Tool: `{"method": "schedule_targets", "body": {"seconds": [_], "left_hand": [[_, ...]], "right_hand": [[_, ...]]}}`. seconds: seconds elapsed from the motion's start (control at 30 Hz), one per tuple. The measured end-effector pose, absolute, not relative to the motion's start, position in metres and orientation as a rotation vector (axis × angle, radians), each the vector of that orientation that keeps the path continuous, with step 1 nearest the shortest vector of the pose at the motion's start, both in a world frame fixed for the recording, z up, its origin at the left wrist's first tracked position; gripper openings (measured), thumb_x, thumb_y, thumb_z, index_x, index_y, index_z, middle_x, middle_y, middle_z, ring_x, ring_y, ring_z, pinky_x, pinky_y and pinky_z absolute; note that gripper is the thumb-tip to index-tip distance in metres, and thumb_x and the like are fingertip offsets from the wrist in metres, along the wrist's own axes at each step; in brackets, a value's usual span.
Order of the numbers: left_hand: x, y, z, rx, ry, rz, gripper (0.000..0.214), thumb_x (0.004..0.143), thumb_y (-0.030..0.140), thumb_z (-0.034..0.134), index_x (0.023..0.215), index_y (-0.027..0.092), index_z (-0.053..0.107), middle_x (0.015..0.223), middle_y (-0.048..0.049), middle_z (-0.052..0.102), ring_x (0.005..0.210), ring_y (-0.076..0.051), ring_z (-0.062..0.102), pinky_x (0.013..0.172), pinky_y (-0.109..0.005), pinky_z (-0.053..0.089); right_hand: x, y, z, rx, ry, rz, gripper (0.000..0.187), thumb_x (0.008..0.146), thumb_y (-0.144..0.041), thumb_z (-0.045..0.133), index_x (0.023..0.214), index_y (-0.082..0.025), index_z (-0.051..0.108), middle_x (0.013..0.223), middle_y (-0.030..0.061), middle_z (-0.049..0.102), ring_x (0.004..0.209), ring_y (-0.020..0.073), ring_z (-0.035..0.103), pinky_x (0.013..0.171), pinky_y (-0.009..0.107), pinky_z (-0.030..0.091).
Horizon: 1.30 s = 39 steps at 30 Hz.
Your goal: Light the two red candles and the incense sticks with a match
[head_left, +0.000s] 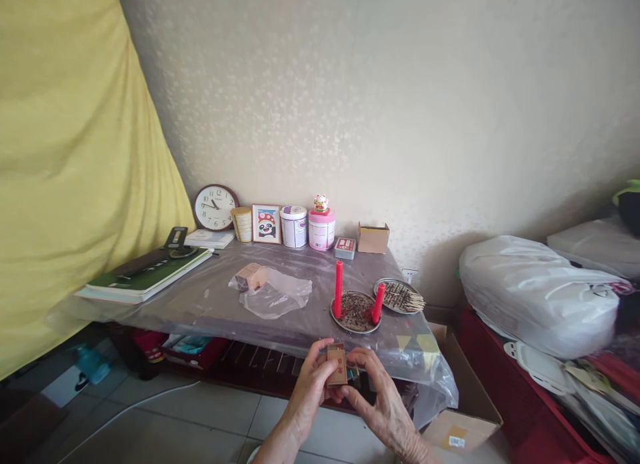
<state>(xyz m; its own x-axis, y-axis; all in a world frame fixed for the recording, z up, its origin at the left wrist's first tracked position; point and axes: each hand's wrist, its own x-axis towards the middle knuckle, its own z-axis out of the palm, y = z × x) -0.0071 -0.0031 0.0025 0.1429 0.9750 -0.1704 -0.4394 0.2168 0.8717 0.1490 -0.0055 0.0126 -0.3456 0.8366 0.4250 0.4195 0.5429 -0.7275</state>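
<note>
Just in front of the table edge, my left hand (314, 383) grips a small brown matchbox (337, 369) between thumb and fingers. Its top end looks slightly slid out, showing a dark and reddish inside. My right hand (375, 391) is curved beside the box's right side, thumb and fingers apart, with no match visible in it. Beyond the hands, a tall red candle (339, 291) stands upright on a round metal plate (345, 327). A shorter red candle (379, 304) leans slightly on the same plate. Behind right is a second plate (383, 283) with many matchsticks (413, 302).
The plastic-covered table (215, 284) holds a clear bag (285, 294) with a brown packet (251, 277), books (150, 271), a clock (216, 207), tubs (294, 227), a tin (345, 248) and an open carton (373, 239). Cardboard (460, 431) and white bags (535, 291) crowd the right.
</note>
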Motion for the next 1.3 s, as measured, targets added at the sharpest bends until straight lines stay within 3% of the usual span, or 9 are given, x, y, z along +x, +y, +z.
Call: {"method": "schedule_targets", "body": {"seconds": [0.47, 0.87, 1.1, 1.3], "left_hand": [[-0.009, -0.006, 0.005, 0.830, 0.856, 1.114, 0.037, 0.080, 0.029, 0.053, 0.115, 0.025, 0.045, 0.081, 0.0004, 0.060, 0.060, -0.012, 0.054, 0.051, -0.023, 0.039], [-0.008, -0.003, 0.000, 0.851, 0.844, 1.109, 0.027, 0.080, 0.030, 0.054, 0.105, 0.022, 0.049, 0.075, 0.0015, 0.059, 0.057, -0.011, 0.051, 0.048, -0.021, 0.036], [-0.006, -0.004, -0.001, 0.858, 0.834, 1.119, 0.015, 0.079, 0.030, 0.055, 0.090, 0.020, 0.051, 0.065, 0.0042, 0.055, 0.049, -0.008, 0.047, 0.048, -0.021, 0.034], [-0.006, -0.005, -0.003, 0.854, 0.828, 1.114, 0.014, 0.080, 0.030, 0.054, 0.090, 0.020, 0.051, 0.064, 0.0044, 0.056, 0.048, -0.008, 0.047, 0.048, -0.021, 0.034]], "right_hand": [[0.154, -0.004, 0.009, -1.062, -1.974, 0.671, 0.056, 0.078, -0.039, 0.066, 0.128, -0.023, 0.044, 0.132, 0.0108, 0.051, 0.125, 0.0272, 0.046, 0.105, 0.043, 0.038], [0.157, -0.004, 0.004, -1.130, -1.975, 0.656, 0.054, 0.079, -0.045, 0.064, 0.124, -0.020, 0.046, 0.125, 0.0115, 0.056, 0.119, 0.0276, 0.051, 0.101, 0.042, 0.041], [0.157, -0.006, 0.009, -1.119, -1.952, 0.696, 0.047, 0.080, -0.043, 0.062, 0.119, -0.020, 0.050, 0.116, 0.0096, 0.061, 0.110, 0.0262, 0.057, 0.096, 0.040, 0.045], [0.157, -0.006, 0.010, -1.115, -1.948, 0.692, 0.045, 0.080, -0.042, 0.063, 0.117, -0.020, 0.052, 0.114, 0.0084, 0.062, 0.108, 0.0251, 0.058, 0.094, 0.037, 0.046]]}}
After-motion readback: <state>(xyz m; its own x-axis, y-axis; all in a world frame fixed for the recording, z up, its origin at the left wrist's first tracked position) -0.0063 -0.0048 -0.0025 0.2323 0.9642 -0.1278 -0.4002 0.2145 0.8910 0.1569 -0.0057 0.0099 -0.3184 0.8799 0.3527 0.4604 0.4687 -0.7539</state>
